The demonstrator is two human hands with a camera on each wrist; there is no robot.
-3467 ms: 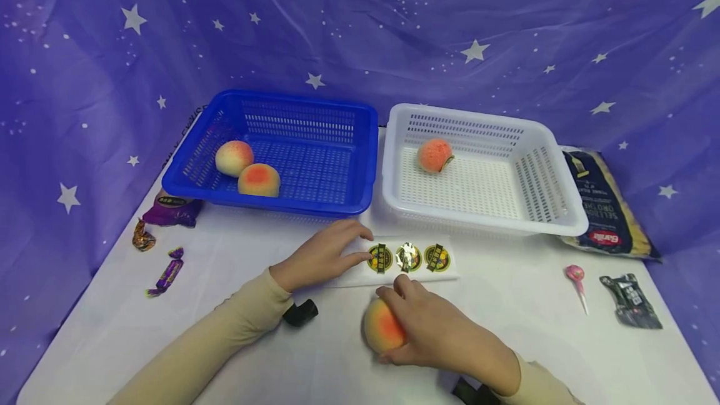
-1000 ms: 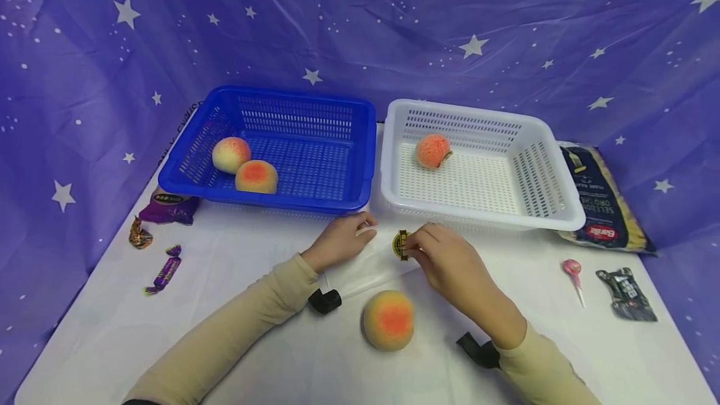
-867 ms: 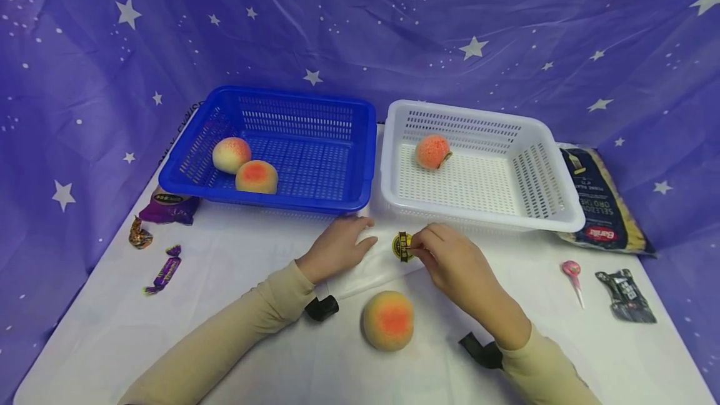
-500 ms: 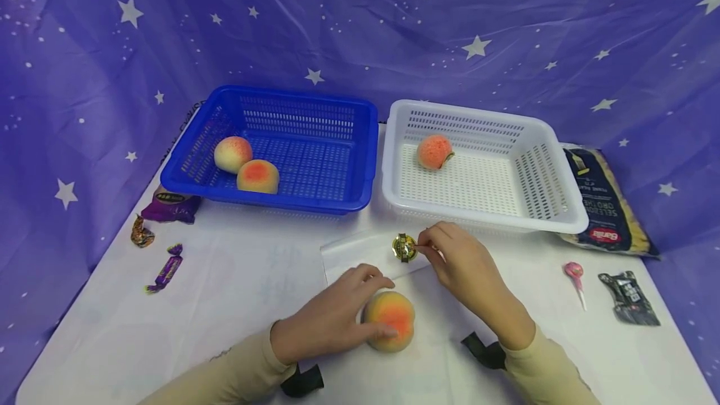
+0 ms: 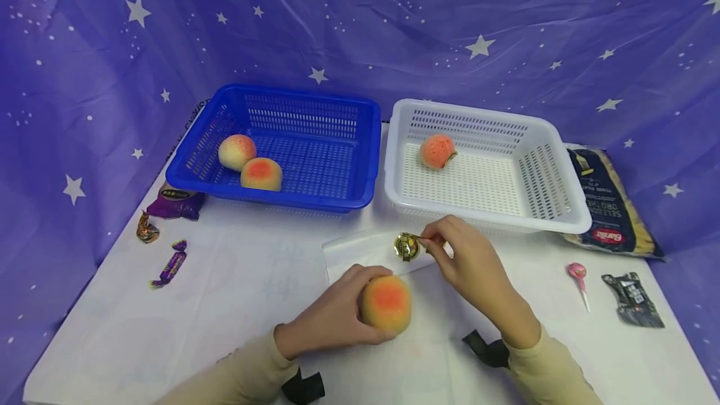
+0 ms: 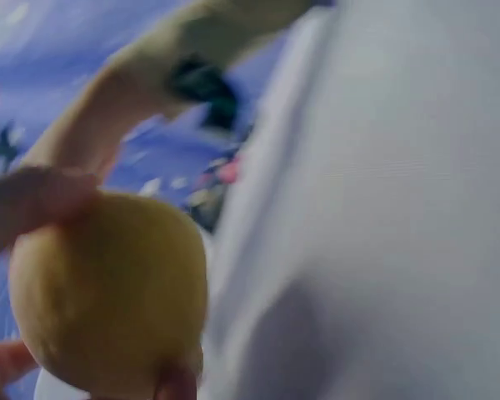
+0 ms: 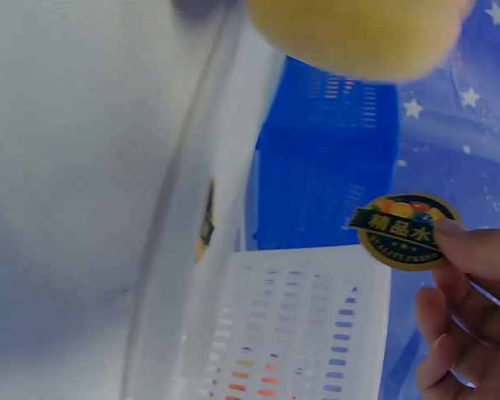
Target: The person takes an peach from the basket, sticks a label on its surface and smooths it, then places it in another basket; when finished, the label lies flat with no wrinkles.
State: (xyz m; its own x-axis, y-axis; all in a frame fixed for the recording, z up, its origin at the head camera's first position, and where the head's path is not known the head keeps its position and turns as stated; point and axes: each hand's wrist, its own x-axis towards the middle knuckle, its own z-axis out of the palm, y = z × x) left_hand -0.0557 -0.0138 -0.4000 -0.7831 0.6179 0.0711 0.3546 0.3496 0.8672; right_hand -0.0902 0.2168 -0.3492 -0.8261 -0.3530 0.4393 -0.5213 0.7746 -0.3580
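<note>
My left hand [image 5: 337, 317] grips a peach [image 5: 387, 304] near the front middle of the table. Close up in the left wrist view, the yellow underside of the peach [image 6: 108, 292] appears raised off the table. My right hand [image 5: 469, 267] pinches the edge of a round black-and-gold fruit sticker [image 7: 404, 233] between thumb and finger. In the head view this sticker [image 5: 406, 247] glints over the white backing strip [image 5: 354, 254]. Another sticker [image 7: 206, 221] lies on the strip, mostly hidden behind the right fingers in the head view.
A blue basket [image 5: 292, 200] holds two peaches; a white basket [image 5: 489, 217] has a persimmon-like orange fruit [image 5: 437, 152]. Candies, including a purple one [image 5: 170, 264], lie left. A lollipop [image 5: 577, 272], black packet [image 5: 634, 300] and pasta bag [image 5: 610, 205] lie right.
My right hand set the peach down earlier, then took hold of a sticker and pulled it off the strip. My left hand left the strip, came nearer and gripped and raised the peach.
</note>
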